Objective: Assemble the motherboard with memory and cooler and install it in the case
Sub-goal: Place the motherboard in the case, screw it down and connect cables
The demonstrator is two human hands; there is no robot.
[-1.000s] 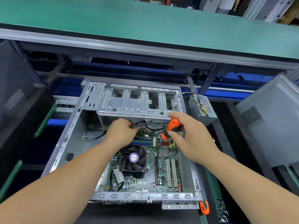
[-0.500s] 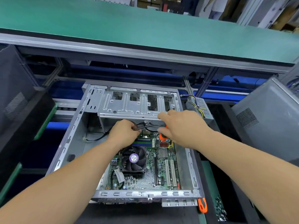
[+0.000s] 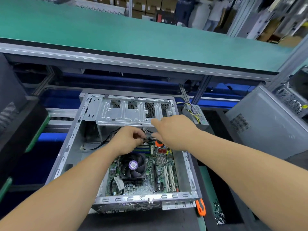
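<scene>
Both of my hands reach into the open grey metal computer case (image 3: 70, 147), where the green motherboard (image 3: 150, 182) with its black cooler fan (image 3: 132, 165) lies flat. My left hand (image 3: 126, 139) pinches thin black cables (image 3: 148, 138). My right hand (image 3: 173, 130) curls around an orange-handled screwdriver (image 3: 158, 143) just above the memory sticks (image 3: 141, 150).

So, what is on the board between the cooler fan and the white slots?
In the head view, a long black slot lies between the fan and the white slots, on the board.
</scene>
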